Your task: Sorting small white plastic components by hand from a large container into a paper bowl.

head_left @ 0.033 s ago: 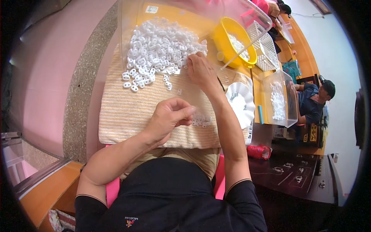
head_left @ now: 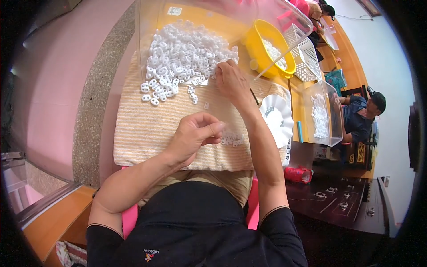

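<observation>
A big heap of small white oval plastic pieces with two holes [head_left: 182, 51] lies in a clear plastic bin tipped toward me, some spilling onto a striped towel [head_left: 147, 129]. At the heap's right edge my right hand [head_left: 233, 82] has its fingers curled together; what they hold is hidden. Over the towel, nearer me, my left hand [head_left: 195, 135] is closed in a pinch, thumb against the fingers, and its contents are too small to make out. Just right of it lies a small group of white pieces [head_left: 233, 140]. A thin dark stick [head_left: 254, 96] shows beside my right wrist.
A white fluted dish [head_left: 276, 120] sits right of my right forearm. Beyond are a yellow basin [head_left: 255, 42] with white pieces, a white perforated basket [head_left: 307, 60] and a clear box [head_left: 329, 120] of white pieces. A person in dark clothes [head_left: 358, 118] sits at right.
</observation>
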The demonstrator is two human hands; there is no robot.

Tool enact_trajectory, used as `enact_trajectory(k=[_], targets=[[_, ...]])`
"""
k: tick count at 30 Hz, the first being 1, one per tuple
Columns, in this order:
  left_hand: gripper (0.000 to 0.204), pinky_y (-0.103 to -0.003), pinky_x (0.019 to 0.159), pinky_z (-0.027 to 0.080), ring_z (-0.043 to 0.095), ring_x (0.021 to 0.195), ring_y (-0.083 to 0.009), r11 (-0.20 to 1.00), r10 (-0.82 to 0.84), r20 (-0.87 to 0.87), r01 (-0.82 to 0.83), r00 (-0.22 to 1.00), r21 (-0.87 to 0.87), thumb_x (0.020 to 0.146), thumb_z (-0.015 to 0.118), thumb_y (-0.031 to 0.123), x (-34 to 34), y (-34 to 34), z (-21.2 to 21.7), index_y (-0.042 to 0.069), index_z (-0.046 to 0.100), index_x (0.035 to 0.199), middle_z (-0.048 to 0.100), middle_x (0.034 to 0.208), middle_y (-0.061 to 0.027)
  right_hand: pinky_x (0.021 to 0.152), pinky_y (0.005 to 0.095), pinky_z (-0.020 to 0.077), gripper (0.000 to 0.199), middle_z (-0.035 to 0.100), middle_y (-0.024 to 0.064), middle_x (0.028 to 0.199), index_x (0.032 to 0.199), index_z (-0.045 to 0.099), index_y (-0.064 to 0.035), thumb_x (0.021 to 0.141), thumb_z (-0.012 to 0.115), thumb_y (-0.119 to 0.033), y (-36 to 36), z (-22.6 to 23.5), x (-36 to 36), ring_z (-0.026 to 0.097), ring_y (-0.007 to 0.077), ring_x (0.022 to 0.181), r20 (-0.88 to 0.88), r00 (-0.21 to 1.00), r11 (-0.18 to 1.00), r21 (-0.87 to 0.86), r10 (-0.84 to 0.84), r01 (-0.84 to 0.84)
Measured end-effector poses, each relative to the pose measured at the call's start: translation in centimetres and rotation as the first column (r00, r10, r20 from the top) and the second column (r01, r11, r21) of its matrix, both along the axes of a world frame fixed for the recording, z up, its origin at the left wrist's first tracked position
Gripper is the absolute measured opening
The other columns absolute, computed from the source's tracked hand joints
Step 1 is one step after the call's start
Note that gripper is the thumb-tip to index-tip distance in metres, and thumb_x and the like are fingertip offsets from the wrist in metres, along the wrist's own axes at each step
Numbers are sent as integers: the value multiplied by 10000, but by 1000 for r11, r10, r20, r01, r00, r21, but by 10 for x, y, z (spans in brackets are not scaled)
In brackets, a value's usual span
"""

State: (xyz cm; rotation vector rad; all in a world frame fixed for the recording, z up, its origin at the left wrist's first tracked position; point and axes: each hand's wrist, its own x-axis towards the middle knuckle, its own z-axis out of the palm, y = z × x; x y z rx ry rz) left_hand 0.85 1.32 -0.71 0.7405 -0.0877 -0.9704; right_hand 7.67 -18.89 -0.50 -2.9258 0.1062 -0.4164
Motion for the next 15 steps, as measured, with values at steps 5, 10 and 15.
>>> enact_trajectory(k=[5, 10, 15], targets=[[109, -251, 685, 541, 614, 741, -94, 997, 66, -6, -66, 998, 41, 890, 657, 105, 3, 1, -2, 33, 610, 955, 667, 919, -74, 692, 402, 473, 122, 616, 165, 906, 906, 629, -1, 878, 573, -106, 4, 9, -22, 614, 349, 804, 177, 983, 987, 143, 46, -72], [331, -239, 678, 537, 612, 734, -80, 980, 184, -24, -182, 983, 77, 908, 648, 144, 7, 2, 2, 30, 522, 1191, 661, 927, -56, 659, 420, 462, 105, 597, 177, 833, 899, 621, 6, 880, 601, -96, 30, 29, -75, 598, 364, 767, 131, 980, 895, 404, 147, -188], [252, -243, 683, 541, 614, 734, -81, 979, 190, 4, -190, 982, 79, 912, 644, 154, 4, -1, 2, 46, 580, 1130, 657, 891, -26, 614, 370, 497, 75, 598, 151, 856, 935, 623, -6, 869, 617, -42, 44, 33, -113, 632, 326, 730, 157, 951, 860, 408, 266, -308]])
